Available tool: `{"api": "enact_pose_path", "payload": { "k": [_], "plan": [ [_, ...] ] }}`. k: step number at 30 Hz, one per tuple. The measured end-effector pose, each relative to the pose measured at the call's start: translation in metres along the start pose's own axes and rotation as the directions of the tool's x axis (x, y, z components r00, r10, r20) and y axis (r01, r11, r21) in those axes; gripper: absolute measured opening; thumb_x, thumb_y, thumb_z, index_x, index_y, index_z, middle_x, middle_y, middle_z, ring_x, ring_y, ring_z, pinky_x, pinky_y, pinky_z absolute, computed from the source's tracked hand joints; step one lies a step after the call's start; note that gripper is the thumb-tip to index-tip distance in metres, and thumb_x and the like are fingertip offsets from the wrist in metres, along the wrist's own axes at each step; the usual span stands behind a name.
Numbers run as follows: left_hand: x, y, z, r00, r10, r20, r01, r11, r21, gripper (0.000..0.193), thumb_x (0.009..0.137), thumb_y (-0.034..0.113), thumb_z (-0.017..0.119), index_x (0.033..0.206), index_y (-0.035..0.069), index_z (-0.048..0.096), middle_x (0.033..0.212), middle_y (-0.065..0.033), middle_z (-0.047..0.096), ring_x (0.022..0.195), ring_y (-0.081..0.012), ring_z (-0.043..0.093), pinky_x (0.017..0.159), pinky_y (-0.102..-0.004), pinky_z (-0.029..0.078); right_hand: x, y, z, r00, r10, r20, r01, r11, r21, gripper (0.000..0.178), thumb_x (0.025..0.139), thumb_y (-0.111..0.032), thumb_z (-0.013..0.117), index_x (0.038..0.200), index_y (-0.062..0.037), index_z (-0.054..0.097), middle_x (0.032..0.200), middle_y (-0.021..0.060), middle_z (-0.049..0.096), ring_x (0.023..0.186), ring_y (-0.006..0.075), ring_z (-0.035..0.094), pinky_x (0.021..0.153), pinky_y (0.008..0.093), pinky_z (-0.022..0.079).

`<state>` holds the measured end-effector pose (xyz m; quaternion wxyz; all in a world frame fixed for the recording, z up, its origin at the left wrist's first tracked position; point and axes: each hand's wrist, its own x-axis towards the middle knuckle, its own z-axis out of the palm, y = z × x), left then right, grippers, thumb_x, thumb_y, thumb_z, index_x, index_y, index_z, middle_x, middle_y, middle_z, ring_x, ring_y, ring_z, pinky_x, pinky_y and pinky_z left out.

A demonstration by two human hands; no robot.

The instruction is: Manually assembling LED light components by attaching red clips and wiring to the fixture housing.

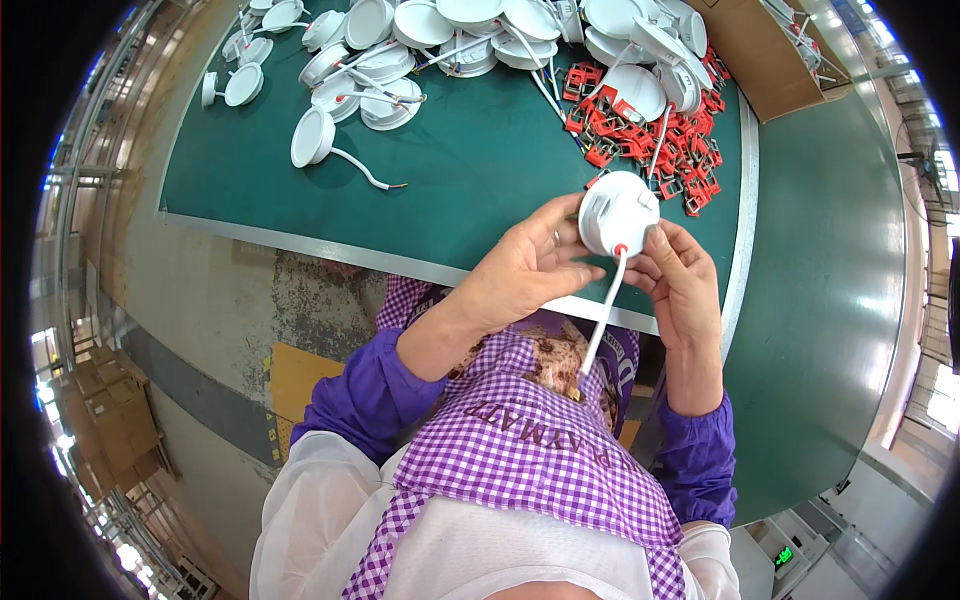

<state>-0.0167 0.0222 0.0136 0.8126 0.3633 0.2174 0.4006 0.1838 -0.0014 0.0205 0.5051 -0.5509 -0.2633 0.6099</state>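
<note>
while both hands (600, 270) grip, round white plastic lamp (617, 212) gleams.

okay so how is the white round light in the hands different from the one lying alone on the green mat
The held light is off the table, gripped by the left hand and right hand; the lone light lies untouched on the green mat. The held light's cable hangs straight down; the lone light's curves across the mat. Both are white and round.

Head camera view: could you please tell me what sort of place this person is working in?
Probably a factory assembly bench. A green-topped table bears a heap of identical round white lamp housings with leads and a pile of red clips. Both hands, left hand and right hand, hold one such housing.
</note>
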Motion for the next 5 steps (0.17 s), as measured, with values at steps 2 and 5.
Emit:
{"api": "enact_pose_path", "payload": {
  "k": [2,5],
  "plan": [
    [0.002,-0.019,-0.009,0.995,0.095,-0.037,-0.089,0.986,0.138,0.06,0.086,0.0,0.068,0.139,0.001,0.039,0.127,-0.0077,0.054,0.115,-0.0143,0.055,0.097,-0.0318,0.049,-0.003,0.008,0.011,0.999,0.033,0.001,-0.033,0.999,0.039,0.036,0.092,-0.019,0.069,0.118,0.0026,0.057,0.093,0.0118,0.069,0.074,0.0183,0.07,0.064,0.0276,0.058],
    [-0.005,-0.015,-0.008,0.967,0.116,-0.229,-0.069,0.977,0.203,0.059,0.092,0.01,0.068,0.142,0.007,0.038,0.13,-0.0059,0.053,0.121,-0.0196,0.052,0.102,-0.0344,0.047,-0.008,0.024,0.021,0.97,0.186,0.16,-0.168,0.979,-0.117,0.039,0.092,-0.023,0.069,0.119,0.0009,0.055,0.108,0.0139,0.067,0.075,0.0206,0.07,0.062,0.0298,0.059]
  ]
}}
